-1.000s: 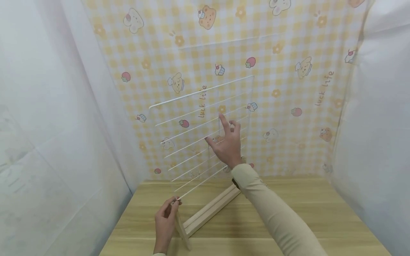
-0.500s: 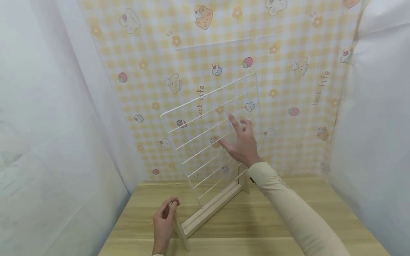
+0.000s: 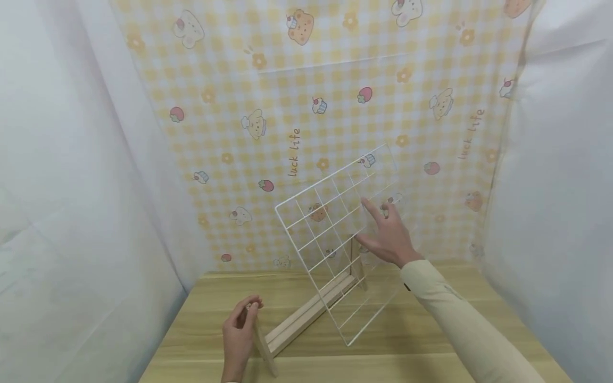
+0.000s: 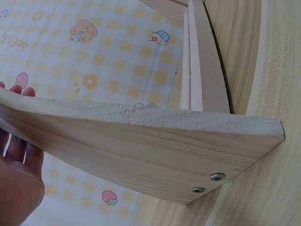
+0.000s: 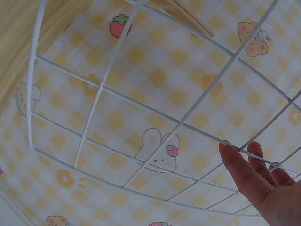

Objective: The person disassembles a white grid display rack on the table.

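Yellow-checked cloth (image 3: 335, 125) hangs behind the wooden tabletop (image 3: 191, 340). My right hand (image 3: 389, 238) pinches the white wire grid (image 5: 179, 122) by its inner wires, perhaps for balance, so it slants across in front of a wooden rail (image 3: 306, 315). My left hand (image 3: 238, 332) grips the end panel (image 4: 131, 141) joined to that rail, I think to steady it.

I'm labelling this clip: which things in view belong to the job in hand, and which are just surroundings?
Part of the job:
White wire grid panel, held by the right hand
Wooden stand, gripped by the left hand

Just surroundings:
Yellow-checked cartoon backdrop
Wood-grain tabletop under the stand
White side sheets
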`<state>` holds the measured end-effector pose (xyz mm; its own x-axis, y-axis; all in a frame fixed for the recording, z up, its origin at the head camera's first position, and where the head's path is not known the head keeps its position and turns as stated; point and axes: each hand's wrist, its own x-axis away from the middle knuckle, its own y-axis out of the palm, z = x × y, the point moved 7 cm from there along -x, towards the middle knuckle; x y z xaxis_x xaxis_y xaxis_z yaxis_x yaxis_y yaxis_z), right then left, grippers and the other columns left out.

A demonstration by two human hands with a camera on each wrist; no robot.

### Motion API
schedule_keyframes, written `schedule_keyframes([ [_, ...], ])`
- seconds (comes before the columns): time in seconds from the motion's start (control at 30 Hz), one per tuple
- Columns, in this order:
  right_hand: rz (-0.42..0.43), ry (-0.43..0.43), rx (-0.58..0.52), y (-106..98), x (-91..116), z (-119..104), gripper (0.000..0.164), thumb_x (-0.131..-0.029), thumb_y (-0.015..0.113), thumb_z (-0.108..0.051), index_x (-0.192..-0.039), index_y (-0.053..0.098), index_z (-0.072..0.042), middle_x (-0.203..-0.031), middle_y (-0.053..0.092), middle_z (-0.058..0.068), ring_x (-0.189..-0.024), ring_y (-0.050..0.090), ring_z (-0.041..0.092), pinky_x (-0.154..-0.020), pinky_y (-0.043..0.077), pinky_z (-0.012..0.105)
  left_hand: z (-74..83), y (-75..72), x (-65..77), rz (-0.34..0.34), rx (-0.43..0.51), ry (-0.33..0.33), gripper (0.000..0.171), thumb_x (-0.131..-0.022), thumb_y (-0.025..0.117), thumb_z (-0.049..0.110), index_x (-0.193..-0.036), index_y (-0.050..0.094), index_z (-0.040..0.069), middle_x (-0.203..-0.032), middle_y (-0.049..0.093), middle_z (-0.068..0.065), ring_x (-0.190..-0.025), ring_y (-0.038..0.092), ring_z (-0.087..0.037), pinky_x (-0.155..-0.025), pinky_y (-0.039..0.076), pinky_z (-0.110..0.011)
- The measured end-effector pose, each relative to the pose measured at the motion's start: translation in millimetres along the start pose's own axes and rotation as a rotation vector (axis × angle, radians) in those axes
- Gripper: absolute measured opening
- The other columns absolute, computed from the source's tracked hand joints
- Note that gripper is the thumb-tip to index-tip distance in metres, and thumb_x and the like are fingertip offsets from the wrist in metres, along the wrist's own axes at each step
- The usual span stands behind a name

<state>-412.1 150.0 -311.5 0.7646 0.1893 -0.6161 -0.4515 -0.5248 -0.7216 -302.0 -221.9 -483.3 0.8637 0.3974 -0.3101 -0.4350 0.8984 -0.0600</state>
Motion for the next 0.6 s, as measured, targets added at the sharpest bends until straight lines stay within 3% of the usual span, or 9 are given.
schedule_keyframes([
  [0.33,-0.087,-0.006,0.051,15,20,28,0.092,-0.079,0.078,-0.047,-0.156,0.034,-0.026,-0.139,0.042,0.034,-0.121,0.054,0.051,-0.076,0.058,0.062,0.3,1.0,0.1,-0.002,0.011,-0.001,0.023,-0.1,0.063,0.023,-0.118,0.07,0.009,-0.104,0.075,0.003,-0.094,0.067,-0.002,-0.086,0.051,-0.008],
  [0.6,-0.197,-0.02,0.049,33,37,48,0.086,-0.077,0.076,-0.037,-0.154,0.039,-0.024,-0.135,0.046,0.033,-0.112,0.058,0.05,-0.079,0.057,0.062,-1.7,-0.5,-1.3,-0.004,0.028,0.011,0.02,-0.099,0.064,0.021,-0.115,0.071,0.011,-0.108,0.075,-0.007,-0.095,0.068,0.001,-0.088,0.052,-0.009],
])
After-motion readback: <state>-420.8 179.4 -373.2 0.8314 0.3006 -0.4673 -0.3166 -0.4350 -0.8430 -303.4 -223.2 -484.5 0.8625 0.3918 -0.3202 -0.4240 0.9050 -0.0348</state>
